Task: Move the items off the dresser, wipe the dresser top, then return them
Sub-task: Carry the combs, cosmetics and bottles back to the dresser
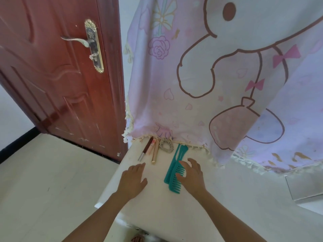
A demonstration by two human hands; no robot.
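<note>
A red-brown panelled door stands left. A pink cartoon-print cloth with a fringed hem hangs over the smooth white dresser top at its far edge. The left hand lies flat near the left edge, fingers together. The right hand, fingers spread, touches two overlapping teal plastic combs. At the far edge lie a gold tube, a dark pencil, a pink tube and a scrunchie.

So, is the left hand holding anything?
No, the left hand spreads flat and empty over the white dresser top, apart from the two teal plastic combs.
</note>
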